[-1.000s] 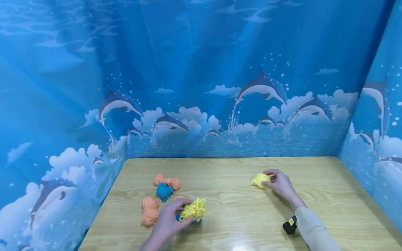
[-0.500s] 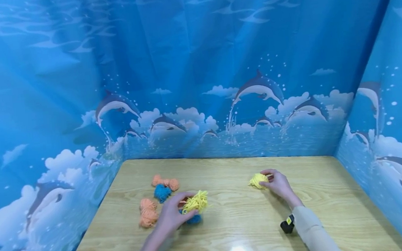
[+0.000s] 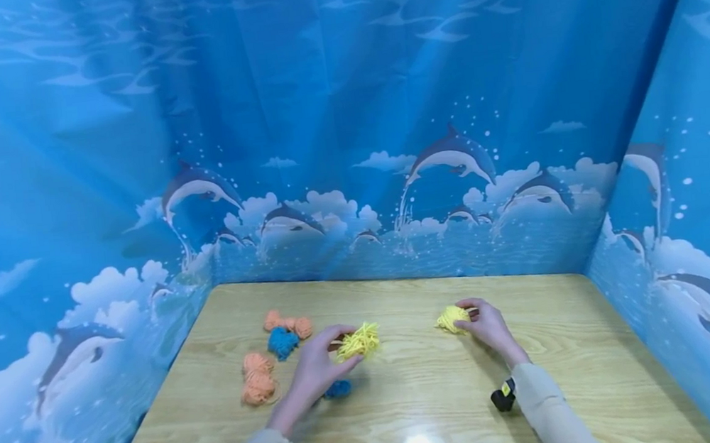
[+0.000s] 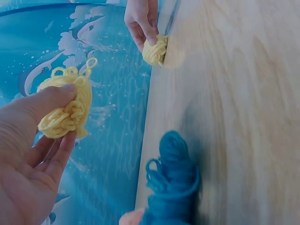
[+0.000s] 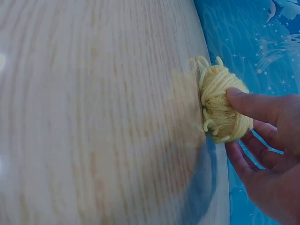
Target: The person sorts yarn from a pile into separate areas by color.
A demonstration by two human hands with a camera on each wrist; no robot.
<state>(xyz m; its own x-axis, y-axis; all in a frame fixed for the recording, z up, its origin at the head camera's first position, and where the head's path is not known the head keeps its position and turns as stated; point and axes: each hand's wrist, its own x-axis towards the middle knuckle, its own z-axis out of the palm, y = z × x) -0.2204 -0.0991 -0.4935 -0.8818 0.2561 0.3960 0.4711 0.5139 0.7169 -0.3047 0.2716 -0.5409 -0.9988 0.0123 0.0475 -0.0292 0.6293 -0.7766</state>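
Observation:
My left hand (image 3: 317,365) pinches a loopy yellow yarn ball (image 4: 70,105) between thumb and fingers, held up above the table. To the right, my right hand (image 3: 490,325) grips a second yellow yarn ball (image 5: 222,103) with thumb on one side and fingers on the other, low at the tabletop. Beneath my left hand lies a blue yarn bundle (image 4: 174,180), partly covered by the hand in the head view. Left of that hand are another blue yarn bundle (image 3: 283,343) and an orange yarn bundle (image 3: 257,379).
A further orange yarn bundle (image 3: 288,323) lies behind the blue one at the back left. The wood-grain table (image 3: 410,394) ends at blue dolphin-print curtains (image 3: 344,108) behind and at both sides. Black wrist cameras (image 3: 503,396) sit on the wrists.
My left hand has carried its yellow yarn ball rightward and away from me, uncovering the blue bundle beneath. My right hand stays on its yarn ball; the head view shifts slightly.

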